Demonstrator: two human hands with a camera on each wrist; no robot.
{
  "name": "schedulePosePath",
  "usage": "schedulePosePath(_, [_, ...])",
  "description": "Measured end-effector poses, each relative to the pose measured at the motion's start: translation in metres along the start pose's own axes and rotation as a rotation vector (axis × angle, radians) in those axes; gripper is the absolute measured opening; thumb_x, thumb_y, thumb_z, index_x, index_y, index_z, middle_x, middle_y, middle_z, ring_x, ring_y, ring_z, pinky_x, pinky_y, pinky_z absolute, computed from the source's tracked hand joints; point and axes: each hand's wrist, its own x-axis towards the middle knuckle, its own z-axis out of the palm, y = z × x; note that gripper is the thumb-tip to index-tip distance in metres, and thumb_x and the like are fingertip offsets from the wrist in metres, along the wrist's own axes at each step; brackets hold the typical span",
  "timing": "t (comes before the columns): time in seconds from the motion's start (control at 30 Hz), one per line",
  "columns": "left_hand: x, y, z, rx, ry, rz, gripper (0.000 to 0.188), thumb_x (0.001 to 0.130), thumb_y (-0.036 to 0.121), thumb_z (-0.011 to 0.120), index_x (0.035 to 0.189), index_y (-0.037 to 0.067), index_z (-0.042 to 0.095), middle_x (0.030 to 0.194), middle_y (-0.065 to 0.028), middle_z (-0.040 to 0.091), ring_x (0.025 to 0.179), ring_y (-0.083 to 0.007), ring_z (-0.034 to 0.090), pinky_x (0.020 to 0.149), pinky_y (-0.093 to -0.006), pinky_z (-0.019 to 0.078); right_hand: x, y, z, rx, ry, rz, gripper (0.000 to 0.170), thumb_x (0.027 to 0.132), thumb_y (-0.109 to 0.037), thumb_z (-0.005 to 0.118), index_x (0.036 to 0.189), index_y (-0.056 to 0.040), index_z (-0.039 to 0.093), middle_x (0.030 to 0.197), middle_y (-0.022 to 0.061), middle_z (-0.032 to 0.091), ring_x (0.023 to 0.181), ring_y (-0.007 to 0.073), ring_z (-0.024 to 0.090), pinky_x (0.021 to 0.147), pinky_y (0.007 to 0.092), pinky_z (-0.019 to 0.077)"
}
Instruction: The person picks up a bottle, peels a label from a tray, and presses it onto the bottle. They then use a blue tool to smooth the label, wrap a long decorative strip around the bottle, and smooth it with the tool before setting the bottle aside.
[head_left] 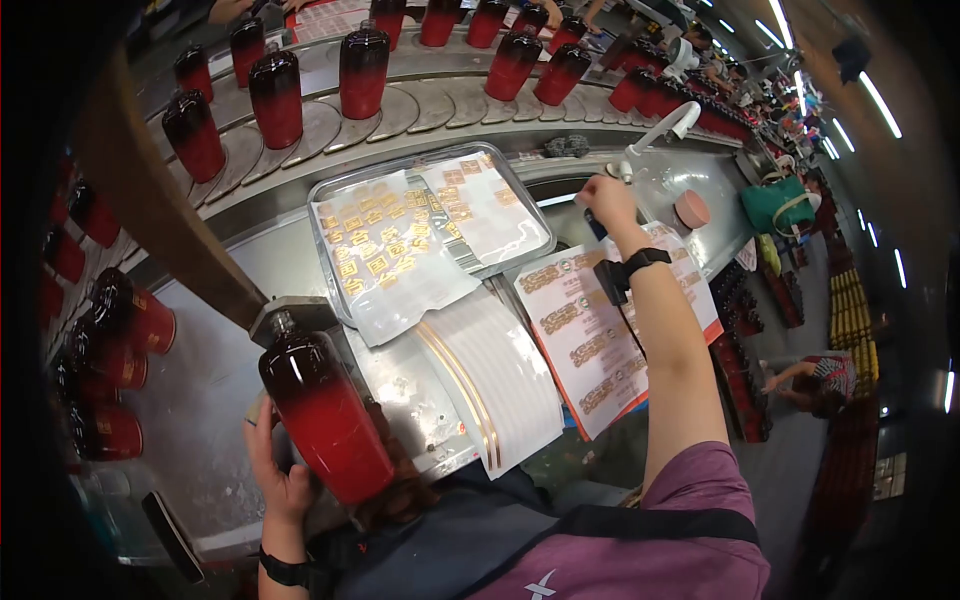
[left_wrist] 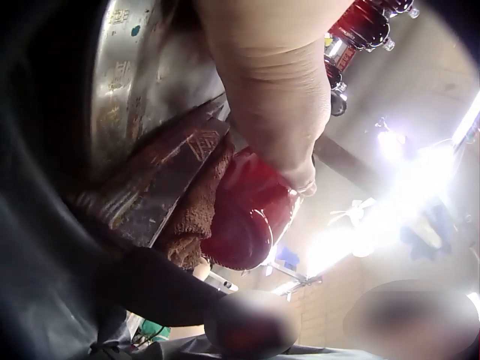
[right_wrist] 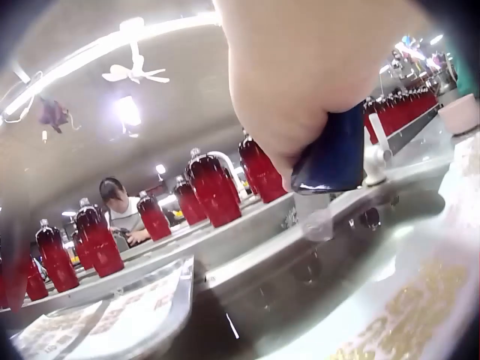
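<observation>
A red bottle with a black top [head_left: 325,415] lies tilted on a brown cloth [left_wrist: 191,210], its neck at a metal block. My left hand [head_left: 280,475] is at its left side, fingers extended and thumb apart; in the left wrist view the hand [left_wrist: 274,97] touches the bottle [left_wrist: 244,217]. Over the sink edge, my right hand [head_left: 612,205] grips a dark blue flat tool [right_wrist: 334,154], which the right hand [right_wrist: 300,82] partly covers. Below that forearm lie printed sheets [head_left: 590,340] with gold-brown designs.
A clear tray [head_left: 545,245] holds gold-lettered sheets. White strips with gold lines [head_left: 495,380] lie in front. Red-black bottles [head_left: 363,75] stand on the conveyor behind; several more [head_left: 110,365] are at left. A faucet [head_left: 665,125] and a pink bowl [head_left: 691,209] are at right.
</observation>
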Motion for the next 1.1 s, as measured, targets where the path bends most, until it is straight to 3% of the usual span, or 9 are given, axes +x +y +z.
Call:
schedulePosePath(0.2, [-0.005,-0.014,0.000,0.036,0.006,-0.026,0.095,0.089,0.072,0.049,0.143,-0.005,0.044,0.137,-0.0203,0.050,0.124,-0.0326,0.051,0.104,-0.0417,0.0393,0.014,0.003,0.024,0.234,-0.591,-0.135,0.051,0.072,-0.040,0.083,0.105,-0.0012,0.075,0.092,0.0149,0.075,0.084,0.0230,0.070,0.079,0.0340,0.0529])
schedulePosePath(0.37, [-0.006,-0.017,0.000,0.041,0.010,-0.037,0.093,0.089,0.072,0.049,0.143,-0.004,0.045,0.138,-0.0208,0.051,0.127,-0.0342,0.048,0.106,-0.0435,0.0364,0.021,0.009,-0.001,0.504,-0.708,0.056,0.060,0.066,-0.049,0.086,0.100,-0.0006,0.077,0.088,0.0096,0.074,0.077,0.0198,0.066,0.072,0.0331,0.0509])
schedulePosePath(0.5, [-0.003,-0.014,-0.004,0.119,-0.028,-0.002,0.092,0.089,0.072,0.048,0.141,-0.004,0.047,0.137,-0.0222,0.052,0.128,-0.0357,0.048,0.108,-0.0446,0.0351,0.053,0.068,0.045,0.318,-0.374,0.219,0.047,0.079,-0.048,0.078,0.086,-0.0023,0.077,0.077,0.0093,0.070,0.064,0.0195,0.061,0.066,0.0346,0.0510])
schedulePosePath(0.57, [-0.003,-0.014,-0.003,0.095,-0.003,-0.011,0.090,0.090,0.070,0.047,0.138,-0.005,0.050,0.136,-0.0232,0.053,0.128,-0.0370,0.048,0.109,-0.0456,0.0337,0.056,0.081,0.060,-0.135,-0.282,0.144,0.049,0.084,-0.051,0.073,0.081,-0.0019,0.073,0.073,0.0091,0.066,0.061,0.0211,0.058,0.063,0.0367,0.0522])
schedulePosePath(0.7, [-0.006,-0.014,-0.005,0.080,0.007,-0.045,0.088,0.091,0.069,0.046,0.137,-0.005,0.051,0.134,-0.0230,0.055,0.125,-0.0367,0.050,0.107,-0.0446,0.0355,0.028,0.037,0.030,0.270,-0.570,0.554,0.054,0.085,-0.051,0.074,0.064,-0.0030,0.060,0.068,0.0069,0.058,0.054,0.0191,0.054,0.044,0.0364,0.0450])
schedulePosePath(0.83, [-0.002,-0.010,-0.007,0.082,-0.009,-0.057,0.086,0.092,0.069,0.045,0.136,-0.005,0.052,0.130,-0.0215,0.056,0.121,-0.0336,0.053,0.103,-0.0418,0.0391,0.023,0.029,0.029,0.177,-0.659,0.457,0.045,0.073,-0.044,0.086,0.067,-0.0040,0.066,0.063,0.0045,0.058,0.054,0.0178,0.054,0.048,0.0355,0.0452])
schedulePosePath(0.93, [-0.003,-0.010,-0.006,0.065,-0.023,-0.067,0.084,0.093,0.066,0.045,0.138,-0.005,0.050,0.129,-0.0204,0.057,0.118,-0.0313,0.055,0.102,-0.0404,0.0406,0.051,0.093,0.118,0.412,-0.504,0.249,0.038,0.062,-0.032,0.090,0.076,-0.0008,0.072,0.072,0.0069,0.067,0.061,0.0196,0.059,0.058,0.0370,0.0507])
schedulePosePath(1.0, [0.002,-0.002,-0.006,0.041,-0.026,-0.067,0.082,0.095,0.064,0.045,0.139,-0.005,0.049,0.129,-0.0199,0.057,0.118,-0.0302,0.056,0.101,-0.0399,0.0410,0.026,0.053,0.067,0.506,-0.310,0.248,0.019,0.073,-0.021,0.080,0.075,-0.0029,0.074,0.068,0.0041,0.068,0.060,0.0133,0.059,0.058,0.0308,0.0458])
schedulePosePath(1.1, [0.010,0.013,-0.005,-0.050,0.089,-0.128,0.056,0.103,0.033,0.043,0.145,-0.003,0.042,0.131,-0.0192,0.056,0.117,-0.0260,0.057,0.103,-0.0369,0.0417,0.017,-0.002,0.018,0.376,-0.216,0.117,0.025,0.071,-0.025,0.081,0.082,-0.0037,0.073,0.073,0.0099,0.070,0.064,0.0247,0.065,0.063,0.0360,0.0510])
